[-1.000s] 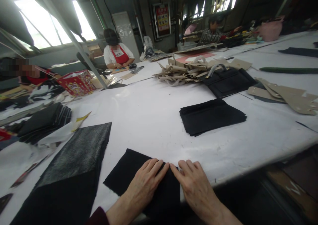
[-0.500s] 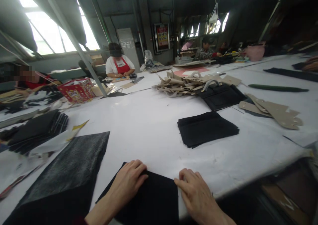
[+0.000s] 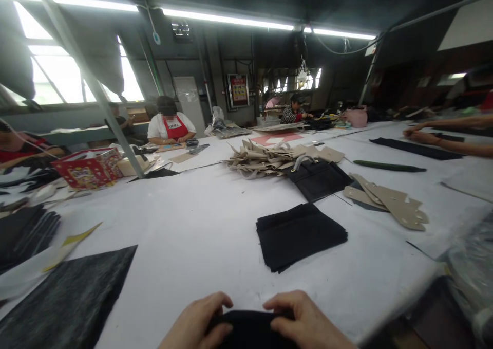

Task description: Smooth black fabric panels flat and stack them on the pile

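At the bottom middle of the head view, a piece of black fabric [image 3: 250, 324] is pinched between my two hands, its top edge slightly bowed. My left hand [image 3: 204, 320] grips its left side, thumb towards me and fingers curled behind. My right hand [image 3: 302, 320] holds the right side the same way. The lower part of the fabric is cut off by the frame. Beyond my hands lies a neat stack of black fabric pieces [image 3: 300, 236]. To the left, a dark grey, fuzzy-surfaced sheet [image 3: 73, 297] lies on the white table [image 3: 173, 251].
Further back are a pile of beige bag pieces [image 3: 262, 159], a black bag panel [image 3: 319, 179], beige straps [image 3: 393, 202] and a long dark green strip [image 3: 389, 166]. A red patterned box [image 3: 88, 169] stands by a slanted pole [image 3: 119, 138]. Co-workers sit around; another person's arms [image 3: 447, 133] reach in at right.
The black fabric has come off its flat position towards me, now held at both sides. My left hand has moved from lying on it to gripping its edge. The view has tilted up.
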Available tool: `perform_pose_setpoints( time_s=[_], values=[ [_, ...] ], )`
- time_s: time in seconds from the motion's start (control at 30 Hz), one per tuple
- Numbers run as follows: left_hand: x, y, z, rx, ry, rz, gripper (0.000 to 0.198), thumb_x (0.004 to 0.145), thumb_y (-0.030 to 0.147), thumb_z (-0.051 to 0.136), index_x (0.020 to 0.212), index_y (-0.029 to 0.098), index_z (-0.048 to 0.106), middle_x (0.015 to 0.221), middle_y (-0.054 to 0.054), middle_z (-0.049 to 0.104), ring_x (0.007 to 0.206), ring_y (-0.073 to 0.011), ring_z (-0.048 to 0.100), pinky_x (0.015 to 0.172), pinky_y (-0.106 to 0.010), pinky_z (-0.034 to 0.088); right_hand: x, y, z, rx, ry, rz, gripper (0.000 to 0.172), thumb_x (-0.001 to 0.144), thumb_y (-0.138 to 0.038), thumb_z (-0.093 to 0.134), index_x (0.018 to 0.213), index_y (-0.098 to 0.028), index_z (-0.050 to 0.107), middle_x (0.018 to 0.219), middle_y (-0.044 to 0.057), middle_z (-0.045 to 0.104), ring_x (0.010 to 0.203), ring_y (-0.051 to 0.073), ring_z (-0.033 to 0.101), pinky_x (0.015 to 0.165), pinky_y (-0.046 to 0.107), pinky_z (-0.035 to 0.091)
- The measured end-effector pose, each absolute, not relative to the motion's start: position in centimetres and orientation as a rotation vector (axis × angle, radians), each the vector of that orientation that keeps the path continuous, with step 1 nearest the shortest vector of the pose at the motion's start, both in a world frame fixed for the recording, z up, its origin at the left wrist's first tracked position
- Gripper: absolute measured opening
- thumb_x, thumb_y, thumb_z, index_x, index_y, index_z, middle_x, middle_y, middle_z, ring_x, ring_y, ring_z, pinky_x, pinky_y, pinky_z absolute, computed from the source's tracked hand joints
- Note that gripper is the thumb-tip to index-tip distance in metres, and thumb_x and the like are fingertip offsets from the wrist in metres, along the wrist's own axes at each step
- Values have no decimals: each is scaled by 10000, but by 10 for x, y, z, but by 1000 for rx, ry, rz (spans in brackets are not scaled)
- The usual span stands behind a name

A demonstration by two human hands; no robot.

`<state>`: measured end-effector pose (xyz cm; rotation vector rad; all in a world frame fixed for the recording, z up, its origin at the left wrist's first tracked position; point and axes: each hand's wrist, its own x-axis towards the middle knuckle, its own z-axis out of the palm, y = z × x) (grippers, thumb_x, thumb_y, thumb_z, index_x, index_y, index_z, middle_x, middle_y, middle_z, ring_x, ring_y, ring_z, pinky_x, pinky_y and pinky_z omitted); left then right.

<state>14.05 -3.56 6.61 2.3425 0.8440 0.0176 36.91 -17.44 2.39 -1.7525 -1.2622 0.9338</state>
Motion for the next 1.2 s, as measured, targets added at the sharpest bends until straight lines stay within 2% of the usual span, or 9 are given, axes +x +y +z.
perform_pose_setpoints(
  time_s=[0.13, 0.3, 0.53, 0.63, 0.73, 0.8, 0.97, 1.07, 1.2],
  values=[
    [213, -20, 68, 2014, 795, 85, 111, 817, 273, 570, 868, 190, 624, 811, 23, 669, 787, -170, 614, 688, -248, 440, 453, -157, 68, -1793, -1357, 923, 321, 789, -236, 558, 1045, -228, 751, 965, 13, 740, 870, 202, 678, 827, 306, 510],
    [310, 0, 58, 2184, 940, 378, 110, 805, 275, 646, 862, 184, 623, 809, -9, 657, 793, -200, 609, 708, -299, 447, 550, -110, 80, -2113, -1654, 394, 299, 805, -203, 554, 1022, -242, 756, 1023, 18, 734, 958, 200, 667, 885, 295, 480],
    [374, 25, 39, 2482, 986, 631, 90, 793, 157, 687, 855, 185, 628, 1289, -83, 586, 1208, -270, 511, 1029, -432, 394, 605, -54, 56, -2265, -1662, 80, 246, 795, -143, 573, 949, -208, 754, 977, 67, 719, 961, 227, 641, 861, 325, 451],
    [379, 33, 29, 2531, 1008, 670, 193, 810, 158, 676, 993, 185, 621, 1296, -87, 584, 1211, -260, 519, 1054, -437, 390, 607, -48, 43, -2269, -1665, -82, 251, 826, -134, 544, 975, -190, 738, 1013, 94, 694, 1019, 239, 603, 911, 355, 420],
    [381, 38, 18, 2631, 919, 660, 384, 891, 197, 604, 1270, 207, 542, 1345, -76, 561, 1247, -245, 499, 1108, -455, 342, 602, -46, 31, -2232, -1674, -226, 349, 852, -99, 471, 1099, -188, 701, 1230, 104, 628, 1194, 239, 517, 1014, 387, 347],
    [382, 41, 11, 2671, 862, 610, 389, 964, 230, 503, 1353, 234, 499, 1385, -66, 543, 1274, -243, 483, 1143, -490, 288, 594, -43, 23, -2196, -1706, -274, 399, 890, -117, 427, 1204, -204, 656, 1373, 83, 553, 1301, 217, 441, 1072, 382, 295],
    [382, 48, -5, 2565, 921, 571, 400, 1023, 251, 336, 1380, 180, 503, 1411, -97, 536, 1335, -267, 434, 1160, -510, 267, 580, -28, -4, -2149, -1811, -255, 444, 986, -346, 362, 1365, -214, 553, 1433, 85, 518, 1380, 256, 377, 1122, 457, 244],
    [382, 51, -6, 2560, 940, 578, 395, 1020, 255, 341, 1369, 205, 519, 1432, -74, 525, 1357, -254, 419, 1178, -493, 256, 585, -22, -21, -2121, -1868, -228, 470, 974, -335, 320, 1338, -205, 589, 1436, 112, 511, 1376, 302, 384, 1110, 519, 239],
    [373, 50, 4, 2534, 1005, 621, 397, 989, 238, 412, 1369, 188, 515, 1404, -79, 550, 1312, -227, 474, 1156, -418, 328, 606, -19, -43, -1990, -1990, -340, 568, 980, -365, 191, 1220, -245, 692, 1459, 114, 482, 1393, 339, 353, 1075, 566, 236]
  ],
)
